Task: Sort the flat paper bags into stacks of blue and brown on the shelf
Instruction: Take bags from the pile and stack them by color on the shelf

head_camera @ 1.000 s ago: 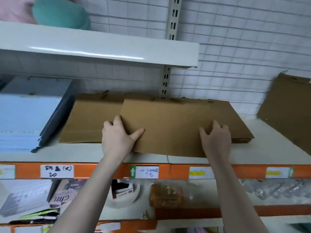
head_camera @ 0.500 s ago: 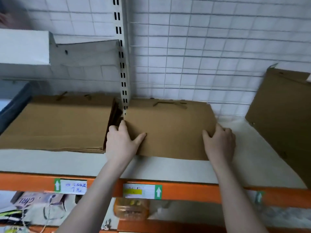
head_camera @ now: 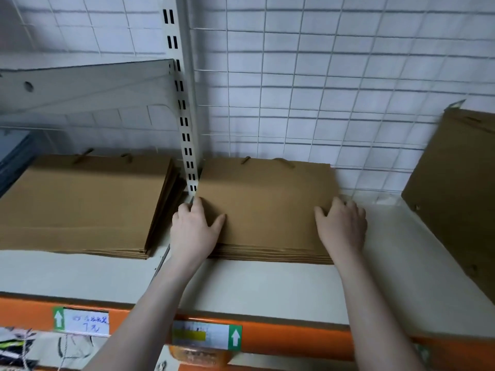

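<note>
At the far left edge of the frame a dark blue-grey edge (head_camera: pixel 13 156) shows, too cropped for you to name. Right of it, at left centre, lies one brown stack (head_camera: pixel 80 204) on the shelf (head_camera: pixel 267 285), its side splayed toward the slotted post (head_camera: pixel 184 124). Your left hand (head_camera: pixel 194 231) rests flat on the near-left corner of the middle stack (head_camera: pixel 265 202), fingers fairly straight, thumb spread wide across the top bag. Your right hand (head_camera: pixel 341 226) lies over the near-right corner, fingers relaxed and draped down the side edge; whether they hook beneath, you cannot tell. Expect these bags to be light, thin and floppy singly, stiffer and heavier together, and prone to sliding. Grip both short sides, thumbs on top, fingers under. At the right edge another brown bag (head_camera: pixel 455 188) leans upright.
</note>
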Action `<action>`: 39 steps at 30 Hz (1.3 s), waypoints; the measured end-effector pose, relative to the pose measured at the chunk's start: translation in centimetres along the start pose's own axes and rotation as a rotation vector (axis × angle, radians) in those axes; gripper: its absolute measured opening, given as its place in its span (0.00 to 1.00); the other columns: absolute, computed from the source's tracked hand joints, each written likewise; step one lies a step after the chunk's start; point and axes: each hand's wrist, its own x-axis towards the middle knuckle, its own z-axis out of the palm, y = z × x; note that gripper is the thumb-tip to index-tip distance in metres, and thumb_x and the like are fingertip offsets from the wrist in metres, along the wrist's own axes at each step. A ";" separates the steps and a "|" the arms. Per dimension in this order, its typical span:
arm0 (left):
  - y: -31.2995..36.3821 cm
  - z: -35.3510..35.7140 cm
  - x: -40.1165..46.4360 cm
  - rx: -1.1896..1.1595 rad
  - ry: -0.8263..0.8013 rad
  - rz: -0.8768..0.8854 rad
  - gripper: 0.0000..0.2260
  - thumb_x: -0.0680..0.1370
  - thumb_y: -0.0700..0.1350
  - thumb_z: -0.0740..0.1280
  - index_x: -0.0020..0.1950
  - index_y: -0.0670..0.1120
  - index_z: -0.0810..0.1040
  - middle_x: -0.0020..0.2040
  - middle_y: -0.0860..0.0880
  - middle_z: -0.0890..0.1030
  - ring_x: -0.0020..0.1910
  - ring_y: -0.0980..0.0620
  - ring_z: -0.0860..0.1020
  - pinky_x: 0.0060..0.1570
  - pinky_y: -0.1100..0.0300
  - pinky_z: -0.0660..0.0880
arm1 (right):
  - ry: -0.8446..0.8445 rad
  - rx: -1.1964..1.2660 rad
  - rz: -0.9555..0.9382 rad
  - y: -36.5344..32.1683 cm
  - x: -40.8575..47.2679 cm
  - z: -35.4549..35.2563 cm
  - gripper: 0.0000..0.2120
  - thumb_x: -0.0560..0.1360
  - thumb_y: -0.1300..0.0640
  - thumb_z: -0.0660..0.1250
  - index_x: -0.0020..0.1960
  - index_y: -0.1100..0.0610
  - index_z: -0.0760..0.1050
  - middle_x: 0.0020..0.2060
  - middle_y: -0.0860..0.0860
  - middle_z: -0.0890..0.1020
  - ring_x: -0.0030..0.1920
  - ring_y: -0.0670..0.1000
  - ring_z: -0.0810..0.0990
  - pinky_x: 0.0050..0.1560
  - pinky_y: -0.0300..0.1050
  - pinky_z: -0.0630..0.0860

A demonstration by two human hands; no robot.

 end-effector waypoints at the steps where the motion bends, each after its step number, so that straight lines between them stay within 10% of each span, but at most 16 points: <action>1: 0.1 0.2 0.1 -0.006 -0.006 -0.005 0.30 0.77 0.57 0.63 0.72 0.41 0.63 0.65 0.37 0.69 0.63 0.38 0.67 0.62 0.50 0.65 | -0.003 -0.009 -0.010 0.1 0.1 0.2 0.18 0.78 0.50 0.60 0.58 0.63 0.73 0.57 0.62 0.75 0.58 0.62 0.70 0.55 0.50 0.68; 23: -2.8 -1.0 -3.6 0.123 0.284 0.142 0.28 0.75 0.52 0.68 0.68 0.36 0.70 0.67 0.32 0.69 0.67 0.32 0.65 0.66 0.43 0.62 | 0.120 0.056 -0.284 -1.7 -7.2 1.8 0.22 0.72 0.52 0.70 0.60 0.65 0.75 0.54 0.64 0.77 0.60 0.65 0.73 0.60 0.57 0.70; 39: -28.6 -18.2 -10.2 0.246 0.500 -0.117 0.25 0.72 0.47 0.73 0.62 0.34 0.74 0.62 0.29 0.72 0.64 0.30 0.69 0.61 0.39 0.67 | -0.019 0.174 -0.621 -24.5 -28.2 5.8 0.23 0.69 0.51 0.73 0.59 0.64 0.77 0.52 0.63 0.79 0.57 0.64 0.76 0.57 0.57 0.73</action>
